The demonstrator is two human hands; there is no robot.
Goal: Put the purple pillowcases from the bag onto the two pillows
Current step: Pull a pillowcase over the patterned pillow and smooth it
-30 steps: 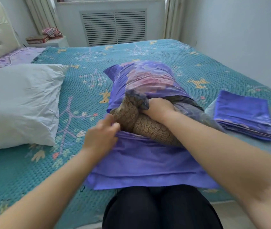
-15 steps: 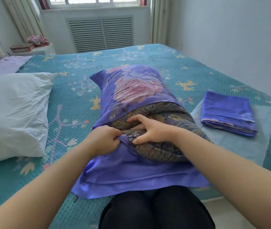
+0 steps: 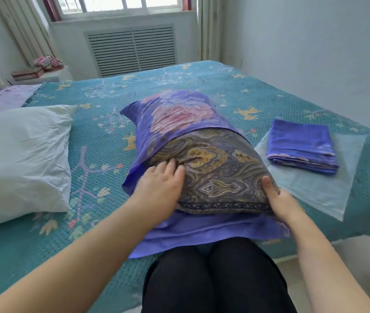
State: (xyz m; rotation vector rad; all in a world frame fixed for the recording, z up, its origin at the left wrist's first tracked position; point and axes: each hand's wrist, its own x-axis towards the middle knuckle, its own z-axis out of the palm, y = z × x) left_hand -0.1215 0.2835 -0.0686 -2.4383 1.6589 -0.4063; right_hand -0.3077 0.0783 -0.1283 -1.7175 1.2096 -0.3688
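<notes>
Two pillows are on the bed [image 3: 102, 245]. Leftmost lies the white pillow [image 3: 21, 159], bare, untouched, well apart from both hands.

At centre, the paisley pillow [image 3: 213, 175] is about half inside the pillowcase [image 3: 179, 118]; its far end is covered, its near end exposed, and the case's lower layer lies flat beneath it toward the person's knees.

Left hand [image 3: 159, 190]: fingers nearly straight and close together, pressing on the pillow's left top, fingertips at the case's open edge. It grips nothing.

Right hand [image 3: 278, 202]: at the near right corner, thumb on top of the pillow; the other fingers pass out of sight under or behind the corner, so whether they pinch the case as well cannot be told.

Far right, the folded pillowcase [image 3: 301, 145] rests on the flat translucent bag [image 3: 315, 188], beside the pillow, unused.

Risks, by judgement: pushing with flat fingers alone may bunch the pillow while the upper hem stays put. The far corners may be left unfilled. The lower layer hangs past the bed's edge and could slide off with the pillow if the push shifts the whole.
</notes>
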